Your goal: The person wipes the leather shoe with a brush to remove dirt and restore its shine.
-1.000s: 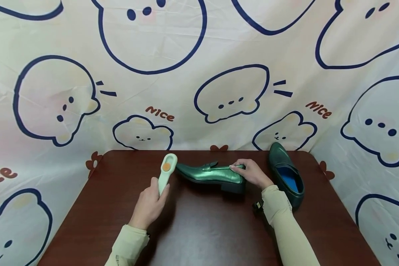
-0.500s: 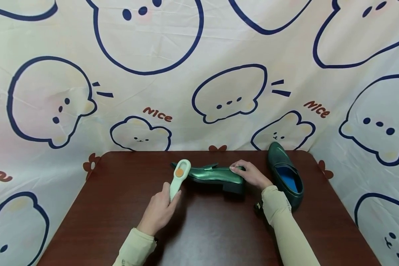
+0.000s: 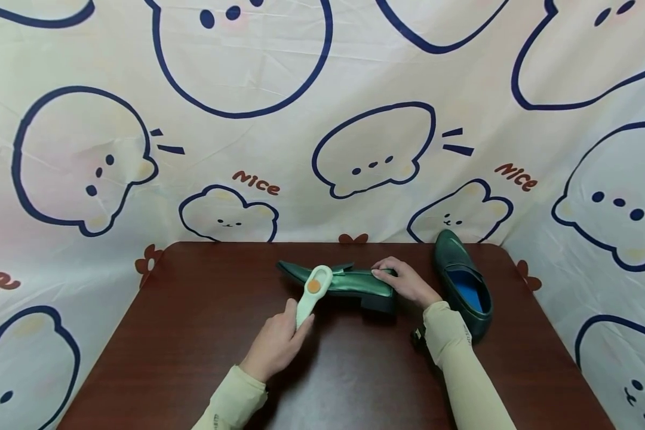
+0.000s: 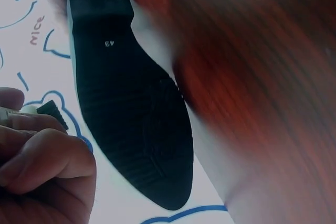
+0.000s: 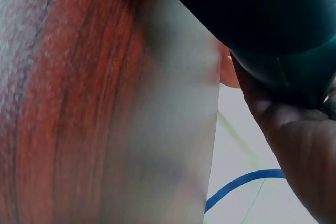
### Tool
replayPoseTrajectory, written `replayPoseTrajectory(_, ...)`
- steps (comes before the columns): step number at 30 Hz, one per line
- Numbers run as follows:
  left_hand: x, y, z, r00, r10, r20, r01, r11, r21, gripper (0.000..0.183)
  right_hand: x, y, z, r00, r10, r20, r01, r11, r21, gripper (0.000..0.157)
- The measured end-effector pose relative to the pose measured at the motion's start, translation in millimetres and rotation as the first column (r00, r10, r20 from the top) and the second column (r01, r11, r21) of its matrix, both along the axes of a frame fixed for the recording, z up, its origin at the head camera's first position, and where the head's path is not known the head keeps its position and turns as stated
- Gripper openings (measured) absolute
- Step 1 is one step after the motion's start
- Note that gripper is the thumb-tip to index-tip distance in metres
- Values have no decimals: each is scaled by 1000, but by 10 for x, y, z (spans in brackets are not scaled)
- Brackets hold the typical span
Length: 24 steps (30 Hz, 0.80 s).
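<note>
My left hand (image 3: 278, 341) grips a pale green brush (image 3: 313, 294) with an orange button by its handle. Its head overlaps the near side of a shiny green loafer (image 3: 357, 282); whether they touch cannot be told. Dark bristles (image 4: 51, 115) show beyond my fingers in the left wrist view. My right hand (image 3: 405, 280) holds the loafer by the heel end, thumb over the opening's rim. The toe points left, and the black sole (image 4: 123, 93), marked 43, faces the left wrist camera. In the right wrist view, fingers meet the dark heel end (image 5: 262, 14).
A second green loafer (image 3: 462, 286) with a blue insole stands at the right, close beside my right wrist. The brown wooden table (image 3: 344, 376) ends at a back edge against a cartoon-printed cloth (image 3: 301, 143).
My left hand has carried the brush rightward along the loafer, from just beyond the toe to its middle part. My right hand keeps its hold on the heel end, nearly still.
</note>
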<state>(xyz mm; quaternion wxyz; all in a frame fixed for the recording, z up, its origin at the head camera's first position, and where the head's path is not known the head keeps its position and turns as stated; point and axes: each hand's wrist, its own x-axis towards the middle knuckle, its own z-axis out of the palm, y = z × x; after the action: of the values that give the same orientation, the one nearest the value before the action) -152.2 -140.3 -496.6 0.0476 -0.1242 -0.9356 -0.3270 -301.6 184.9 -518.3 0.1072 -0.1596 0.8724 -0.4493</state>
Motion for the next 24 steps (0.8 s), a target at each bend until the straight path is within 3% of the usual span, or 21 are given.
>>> replayPoseTrajectory(8, -36, 156, -79, 997, -76, -17, 75, 996, -50, 36, 31, -23, 27, 1000, 14, -6, -14, 1000, -7, 23)
replayPoseTrajectory(15, -57, 268, -155, 996, -73, -57, 69, 995, -71, 40, 51, -3, 57, 999, 30, -12, -30, 1000, -5, 21)
replayPoseTrajectory(24, -35, 310, -177, 995, -103, -14, 101, 991, -86, 40, 40, -9, 49, 999, 25, -21, -26, 1000, -13, 21)
